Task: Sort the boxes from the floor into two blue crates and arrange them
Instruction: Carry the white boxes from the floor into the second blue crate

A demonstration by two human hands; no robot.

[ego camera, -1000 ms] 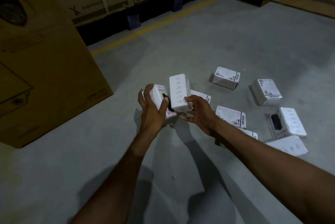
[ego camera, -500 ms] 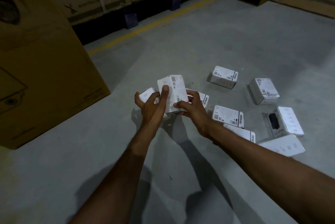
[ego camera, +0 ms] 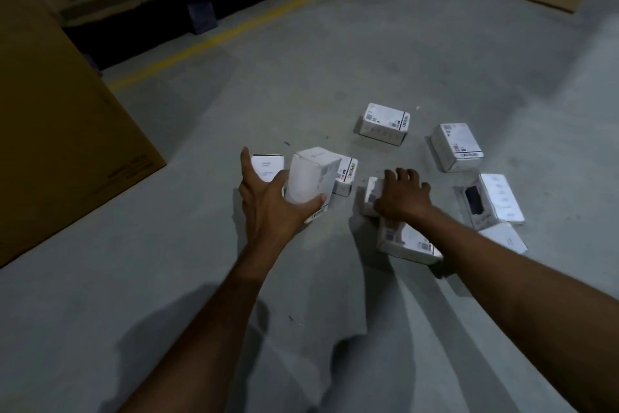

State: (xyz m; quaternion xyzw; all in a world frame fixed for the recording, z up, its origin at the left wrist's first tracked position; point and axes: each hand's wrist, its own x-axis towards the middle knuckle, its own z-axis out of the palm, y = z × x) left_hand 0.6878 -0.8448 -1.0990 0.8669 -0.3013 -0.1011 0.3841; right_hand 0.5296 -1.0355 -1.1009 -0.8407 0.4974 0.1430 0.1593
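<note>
Two small white cardboard boxes now sit side by side in the left hand alone. Its fingers and thumb are spread wide and clamped around the pair, above the grey concrete floor. Half a second ago both hands pressed these boxes together. The right hand has since let go and dropped onto a third white box lying on the floor, fingers curled over its top, seemingly beginning a grip. Gathering therefore continues, and no blue crate is in view.

Several more white boxes lie scattered nearby, and one open box shows a dark item. Barcode stickers and black edge lettering on the white box behind the pair are too blurred to read. So is the print on the large brown cardboard carton.
</note>
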